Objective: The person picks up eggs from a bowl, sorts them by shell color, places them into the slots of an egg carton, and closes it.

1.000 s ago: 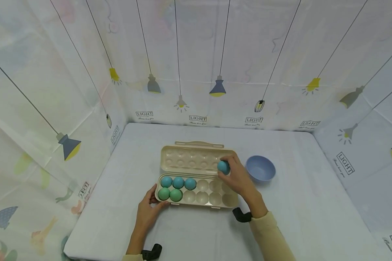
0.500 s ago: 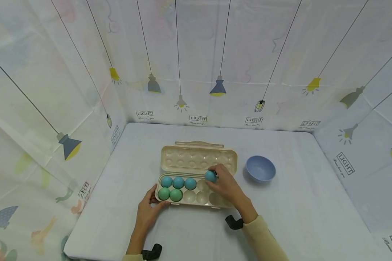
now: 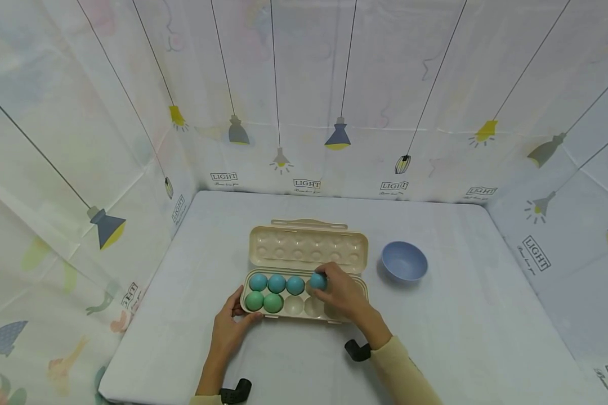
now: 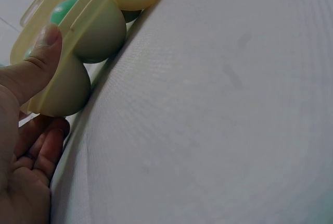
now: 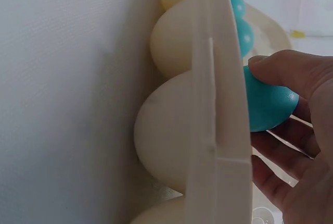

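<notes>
A beige plastic egg carton (image 3: 293, 305) lies open on the table, its lid (image 3: 309, 247) folded back. Three blue eggs (image 3: 276, 283) fill the left of its back row, and two green eggs (image 3: 263, 302) sit at the left of the front row. My right hand (image 3: 343, 293) pinches another blue egg (image 3: 318, 280) at the fourth back-row cup, just right of the three. In the right wrist view, the carton's side wall hides the lower part of this held egg (image 5: 270, 101). My left hand (image 3: 228, 331) grips the carton's left end, thumb (image 4: 44, 60) on the front rim.
A blue bowl (image 3: 404, 261) stands right of the carton. White cloth covers the table (image 3: 461, 315). Printed curtains (image 3: 304, 84) hang along the back and both sides. A black wrist camera (image 3: 357, 350) sits below the right hand.
My right hand has carried the blue egg left and toward me, from over the lid's right side down to the back row. The left hand and carton have stayed put.
</notes>
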Demonstrator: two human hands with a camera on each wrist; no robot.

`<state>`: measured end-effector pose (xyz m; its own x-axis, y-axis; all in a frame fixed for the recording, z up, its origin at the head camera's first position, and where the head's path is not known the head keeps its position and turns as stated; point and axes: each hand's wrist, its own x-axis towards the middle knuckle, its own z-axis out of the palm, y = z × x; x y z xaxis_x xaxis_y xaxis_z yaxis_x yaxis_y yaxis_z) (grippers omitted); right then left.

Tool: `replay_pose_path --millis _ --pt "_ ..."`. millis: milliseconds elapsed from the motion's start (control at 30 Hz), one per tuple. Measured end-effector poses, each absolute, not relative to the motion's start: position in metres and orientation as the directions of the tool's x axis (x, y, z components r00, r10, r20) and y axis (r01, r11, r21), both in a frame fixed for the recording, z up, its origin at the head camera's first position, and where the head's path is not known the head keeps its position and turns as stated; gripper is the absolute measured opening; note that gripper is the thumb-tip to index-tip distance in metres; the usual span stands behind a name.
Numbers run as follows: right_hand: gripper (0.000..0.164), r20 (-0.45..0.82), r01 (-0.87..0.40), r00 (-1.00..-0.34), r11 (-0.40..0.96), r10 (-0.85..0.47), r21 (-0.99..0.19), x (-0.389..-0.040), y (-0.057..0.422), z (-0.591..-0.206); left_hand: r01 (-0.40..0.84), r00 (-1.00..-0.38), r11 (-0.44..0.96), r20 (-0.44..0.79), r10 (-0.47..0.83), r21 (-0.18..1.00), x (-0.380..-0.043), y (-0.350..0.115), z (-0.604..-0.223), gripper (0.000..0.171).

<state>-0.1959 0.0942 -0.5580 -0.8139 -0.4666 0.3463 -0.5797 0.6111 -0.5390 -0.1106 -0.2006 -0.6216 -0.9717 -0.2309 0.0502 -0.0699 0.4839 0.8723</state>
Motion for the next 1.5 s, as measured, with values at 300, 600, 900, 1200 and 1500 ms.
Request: replay_pose_path --millis 300,600,900,1200,1500 --pt "0.044 0.297 -0.551 -0.834 0.662 -0.466 -0.508 -0.196 0.092 -0.562 -0.061 -0.97 0.484 0.062 -0.233 0.873 -0.11 -0.2 -0.621 0.088" --pt "0.044 0.318 -0.585 -0.81 0.645 -0.492 -0.492 -0.198 0.091 -0.568 -0.074 -0.974 0.47 0.038 -0.224 0.88 -0.11 -0.2 -0.62 0.088" --pt "0.046 0.326 -0.577 -0.816 0.656 -0.476 -0.487 -0.199 0.091 -0.574 -0.067 -0.974 0.469 0.044 -0.223 0.881 -0.111 -0.201 -0.621 0.089" --pt "0.046 0.31 -0.574 -0.817 0.638 -0.486 -0.514 -0.2 0.09 -0.575 -0.061 -0.974 0.465 0.05 -0.223 0.883 -0.111 -0.201 -0.621 0.087" --pt "0.047 0.28 -0.565 -0.823 0.659 -0.495 -0.497 -0.197 0.091 -0.572 -0.051 -0.972 0.469 0.063 -0.225 0.882 -0.11 -0.201 -0.621 0.088"
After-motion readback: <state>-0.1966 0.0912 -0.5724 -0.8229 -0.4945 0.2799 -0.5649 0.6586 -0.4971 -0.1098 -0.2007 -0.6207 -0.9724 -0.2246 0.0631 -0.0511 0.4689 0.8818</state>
